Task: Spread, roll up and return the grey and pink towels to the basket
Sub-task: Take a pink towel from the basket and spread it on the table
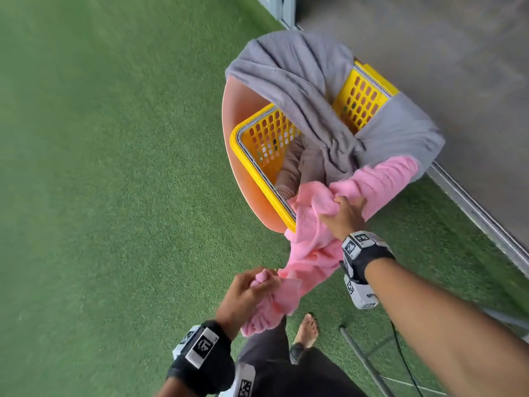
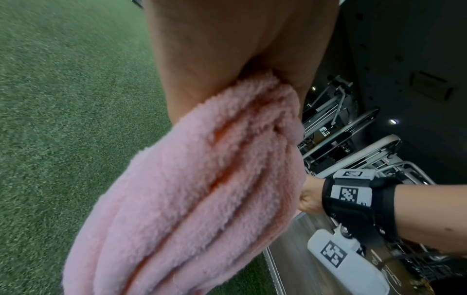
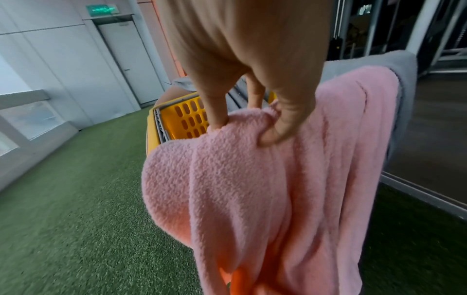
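A fluffy pink towel (image 1: 312, 242) hangs over the near rim of a yellow perforated basket (image 1: 266, 136) that stands on a round orange seat. My right hand (image 1: 342, 214) grips a bunch of the pink towel (image 3: 252, 189) just over the basket's near corner. My left hand (image 1: 252, 287) holds the towel's lower end in a fist, closer to my body; the pink towel (image 2: 202, 189) fills the left wrist view. A grey towel (image 1: 303, 81) is draped across the basket (image 3: 182, 117) and over its far and right sides.
Green artificial turf (image 1: 100, 181) covers the floor to the left and front. A grey floor (image 1: 443, 53) behind a metal track (image 1: 472, 213) lies to the right. My bare foot (image 1: 307, 329) stands near a metal pole (image 1: 363, 362) and a black cable.
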